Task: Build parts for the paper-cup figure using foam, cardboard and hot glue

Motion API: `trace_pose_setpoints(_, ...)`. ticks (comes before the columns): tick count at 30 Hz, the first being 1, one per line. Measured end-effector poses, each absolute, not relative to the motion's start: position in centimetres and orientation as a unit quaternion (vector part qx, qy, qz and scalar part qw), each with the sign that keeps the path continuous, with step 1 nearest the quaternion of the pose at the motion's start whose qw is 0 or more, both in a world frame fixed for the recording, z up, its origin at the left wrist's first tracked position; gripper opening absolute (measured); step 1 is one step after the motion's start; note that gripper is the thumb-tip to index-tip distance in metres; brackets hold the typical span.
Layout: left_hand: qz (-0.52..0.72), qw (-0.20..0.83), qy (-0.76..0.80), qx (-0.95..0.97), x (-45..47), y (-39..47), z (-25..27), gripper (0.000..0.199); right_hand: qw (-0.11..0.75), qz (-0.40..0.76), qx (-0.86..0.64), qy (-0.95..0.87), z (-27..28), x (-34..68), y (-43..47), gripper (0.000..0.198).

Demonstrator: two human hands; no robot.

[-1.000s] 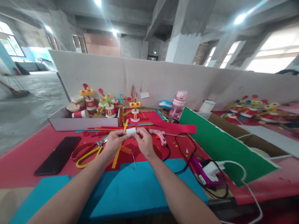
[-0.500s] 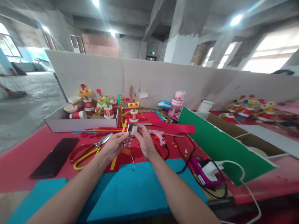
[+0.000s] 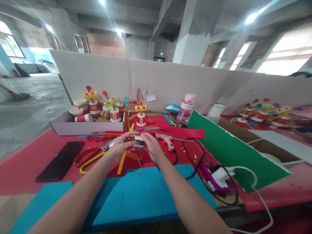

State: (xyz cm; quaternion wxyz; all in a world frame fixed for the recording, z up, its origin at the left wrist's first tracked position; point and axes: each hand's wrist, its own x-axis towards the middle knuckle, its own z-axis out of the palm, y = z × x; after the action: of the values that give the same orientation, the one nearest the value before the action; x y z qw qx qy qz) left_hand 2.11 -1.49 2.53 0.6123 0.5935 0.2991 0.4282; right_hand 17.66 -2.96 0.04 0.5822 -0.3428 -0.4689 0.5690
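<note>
In front of me, my left hand and my right hand meet over the red table. Between their fingertips is a small white paper-like piece. My right hand pinches it with thumb and fingers; the fingers of my left hand close on its other side. A second pale strip shows just below, and I cannot tell whether it is attached. Left of my left hand lie large scissors with red and yellow handles. Right of my right hand lies a pink glue gun. Yellow paper strips lie below my hands.
A black phone lies at left. Behind stand a white box with paper-cup figures and another cup figure. At right are a green-sided box, a purple power strip and cables. Blue sheeting covers the near edge.
My hands have tilted the white piece flatter, and a second pale strip now shows below it. My left hand's fingers reach further over the top. The view has shifted slightly.
</note>
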Motion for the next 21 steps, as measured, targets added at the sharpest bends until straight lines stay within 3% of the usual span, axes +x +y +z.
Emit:
trace_pose_setpoints(6, 0.508, 0.5, 0.348, 0.609, 2.1, -0.55, 1.7, 0.021, 0.578, 0.508, -0.39, -0.505, 0.21, 17.56, -3.04, 0.033)
trace_pose_setpoints(12, 0.532, 0.497, 0.359, 0.584, 2.03, -0.64, 1.92, 0.023, 0.602, 0.354, -0.377, -0.608, 0.81, 18.23, -3.2, 0.024)
trace_pose_setpoints(21, 0.495, 0.531, 0.358, 0.587, 2.23, -0.83, 1.64, 0.024, 0.606, 0.29, -0.388, -0.631, 0.74, 18.07, -3.52, 0.016)
